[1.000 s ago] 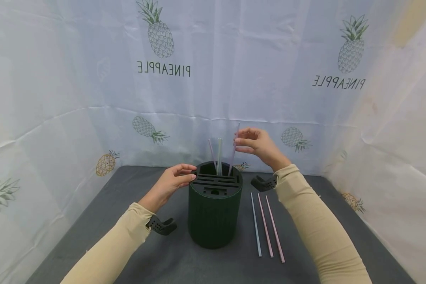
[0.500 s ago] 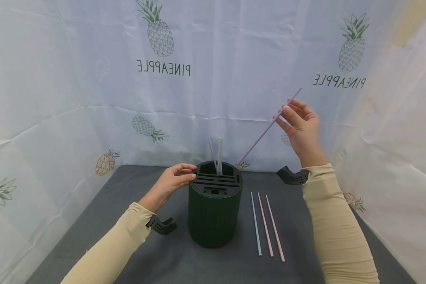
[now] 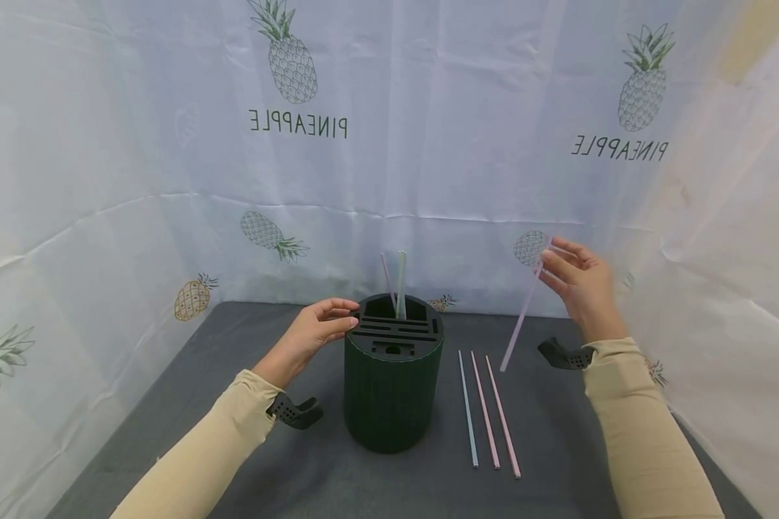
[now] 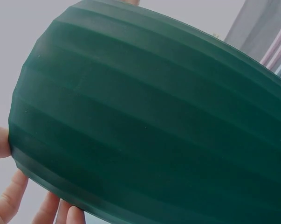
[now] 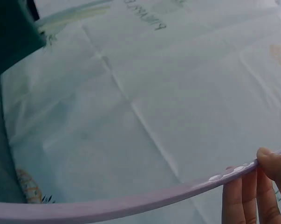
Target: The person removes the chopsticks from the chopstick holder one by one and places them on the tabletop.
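Note:
A dark green round holder (image 3: pixel 392 404) with a slotted black top stands upright on the table; a thin pink stick (image 3: pixel 388 277) and pale green sticks (image 3: pixel 401 281) lean in its rear opening. My left hand (image 3: pixel 311 331) rests against the left of its rim, thumb and fingertips touching the edge. To the right of the holder, my right hand (image 3: pixel 584 285) pinches a purple chopstick (image 3: pixel 522 321) near its upper end. The chopstick slants down to the left in the air, and in the right wrist view the thumb (image 5: pixel 270 163) presses it against the fingers.
Right of the holder, a blue chopstick (image 3: pixel 468 411) and two pink chopsticks, the outer pink chopstick (image 3: pixel 503 418) included, lie side by side on the dark grey table (image 3: pixel 266 461). Behind hangs a white pineapple-print curtain (image 3: pixel 461 144), which also closes both sides.
The purple chopstick has come out of the holder's rear opening. My right hand swung it up and right, then lowered it beyond the lying chopsticks. My left hand has stayed at the rim.

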The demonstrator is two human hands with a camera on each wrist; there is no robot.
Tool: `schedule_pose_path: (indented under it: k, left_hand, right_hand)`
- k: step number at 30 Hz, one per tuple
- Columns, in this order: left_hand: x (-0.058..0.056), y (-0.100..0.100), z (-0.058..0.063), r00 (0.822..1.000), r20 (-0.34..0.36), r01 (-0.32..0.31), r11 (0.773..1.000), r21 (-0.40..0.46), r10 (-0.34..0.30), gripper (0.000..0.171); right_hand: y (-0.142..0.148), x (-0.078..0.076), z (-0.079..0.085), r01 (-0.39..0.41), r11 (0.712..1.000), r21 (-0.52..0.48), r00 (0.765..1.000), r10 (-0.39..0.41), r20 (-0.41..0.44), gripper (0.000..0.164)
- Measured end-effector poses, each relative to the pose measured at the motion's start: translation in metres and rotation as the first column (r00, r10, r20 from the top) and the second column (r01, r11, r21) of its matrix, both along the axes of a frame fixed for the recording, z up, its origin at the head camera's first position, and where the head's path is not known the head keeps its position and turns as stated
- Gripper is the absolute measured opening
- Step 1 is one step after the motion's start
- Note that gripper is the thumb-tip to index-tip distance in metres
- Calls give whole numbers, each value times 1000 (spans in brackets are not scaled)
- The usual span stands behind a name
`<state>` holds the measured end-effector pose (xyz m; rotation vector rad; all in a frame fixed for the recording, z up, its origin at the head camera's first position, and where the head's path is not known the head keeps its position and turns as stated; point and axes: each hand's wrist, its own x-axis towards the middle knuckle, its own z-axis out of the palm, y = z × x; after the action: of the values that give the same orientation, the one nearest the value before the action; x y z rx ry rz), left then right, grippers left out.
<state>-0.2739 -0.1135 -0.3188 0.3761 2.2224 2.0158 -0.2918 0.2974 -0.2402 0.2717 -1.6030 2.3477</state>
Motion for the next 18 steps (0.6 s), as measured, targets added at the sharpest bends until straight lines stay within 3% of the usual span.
schedule_pose_path:
  k: [4,6,9,13,18]
  left_hand:
    - [0,0,0,1000,-2,2,1000,-5,-2,39]
    - [0,0,0,1000,-1,4,1000,-7,-4,40]
    - [0,0,1,1000,0,4,1000,-8,-4,40]
    - [0,-1,1,1000,-2,3,1000,-8,-3,40]
    - [0,0,1,1000,1,7,1000,-4,-7,40]
  right_hand:
    - [18,-8,-37,-2,984,178,997,-11,74,21]
    - [25,-12,-57,0,955,296,994,-32,104,21]
    - [33,-15,-84,-15,901,433,983,-65,170,34]
    - [39,-19,-113,-75,857,510,951,-93,296,57]
    - [40,-20,-142,-122,818,563,918,-123,378,56]
